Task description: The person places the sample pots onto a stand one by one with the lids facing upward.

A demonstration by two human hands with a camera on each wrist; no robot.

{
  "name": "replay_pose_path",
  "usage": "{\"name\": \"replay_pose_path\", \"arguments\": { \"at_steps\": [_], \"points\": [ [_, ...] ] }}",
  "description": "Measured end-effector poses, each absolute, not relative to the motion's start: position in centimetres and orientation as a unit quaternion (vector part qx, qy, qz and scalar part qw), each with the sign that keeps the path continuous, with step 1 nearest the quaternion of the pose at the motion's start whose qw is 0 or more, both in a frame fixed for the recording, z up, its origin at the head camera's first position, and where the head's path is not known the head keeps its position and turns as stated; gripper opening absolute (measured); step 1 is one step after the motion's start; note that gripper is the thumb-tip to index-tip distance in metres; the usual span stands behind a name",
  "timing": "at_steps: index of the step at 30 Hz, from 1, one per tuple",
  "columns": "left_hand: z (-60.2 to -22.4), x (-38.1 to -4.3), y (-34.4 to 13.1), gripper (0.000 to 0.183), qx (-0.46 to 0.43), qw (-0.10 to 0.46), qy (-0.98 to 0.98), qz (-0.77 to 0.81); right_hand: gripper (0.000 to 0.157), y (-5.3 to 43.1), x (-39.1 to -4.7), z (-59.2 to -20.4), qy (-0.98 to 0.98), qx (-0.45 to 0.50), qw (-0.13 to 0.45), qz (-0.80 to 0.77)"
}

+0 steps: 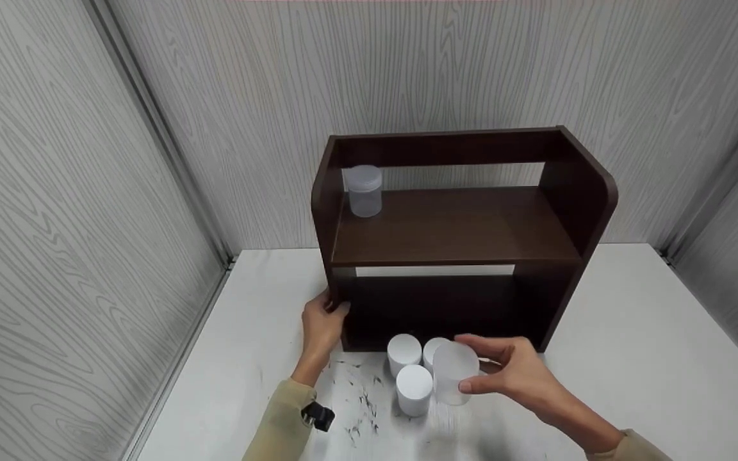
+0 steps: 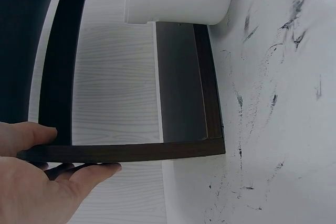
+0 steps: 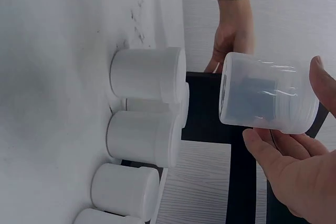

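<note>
My left hand (image 1: 322, 325) grips the left side panel of a dark brown two-tier shelf (image 1: 459, 227), thumb inside the panel and fingers outside, as the left wrist view (image 2: 39, 179) shows. In my right hand (image 1: 526, 374) is a translucent plastic jar (image 3: 270, 95), pinched between thumb and fingers. This jar is raised beside several white lidded jars (image 1: 414, 387), which stand together on the table before the shelf's lower front edge. Another translucent jar (image 1: 365, 192) stands upright at the left end of the upper tier.
The shelf stands on a white table (image 1: 266, 282) with dark scuff marks (image 1: 366, 406) near its front. Pale wood-grain panels (image 1: 247, 96) rise behind and at both sides. A black strap (image 1: 318, 416) sits on the left sleeve.
</note>
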State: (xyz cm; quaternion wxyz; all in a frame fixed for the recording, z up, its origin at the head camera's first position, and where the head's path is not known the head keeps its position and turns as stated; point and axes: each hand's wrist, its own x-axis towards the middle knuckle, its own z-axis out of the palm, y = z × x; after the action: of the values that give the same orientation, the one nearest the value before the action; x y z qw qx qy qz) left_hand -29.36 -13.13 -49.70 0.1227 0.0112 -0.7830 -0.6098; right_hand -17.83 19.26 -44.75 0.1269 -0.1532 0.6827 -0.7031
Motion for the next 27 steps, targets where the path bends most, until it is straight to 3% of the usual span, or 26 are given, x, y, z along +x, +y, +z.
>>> {"name": "replay_pose_path", "arguments": {
  "at_steps": [27],
  "points": [
    [-49.6, -29.3, -13.2, 0.053, 0.012, 0.118, -0.786, -0.607, 0.077, 17.0, -20.7, -37.1, 0.708, -0.159, 0.074, -0.684]
  ]
}}
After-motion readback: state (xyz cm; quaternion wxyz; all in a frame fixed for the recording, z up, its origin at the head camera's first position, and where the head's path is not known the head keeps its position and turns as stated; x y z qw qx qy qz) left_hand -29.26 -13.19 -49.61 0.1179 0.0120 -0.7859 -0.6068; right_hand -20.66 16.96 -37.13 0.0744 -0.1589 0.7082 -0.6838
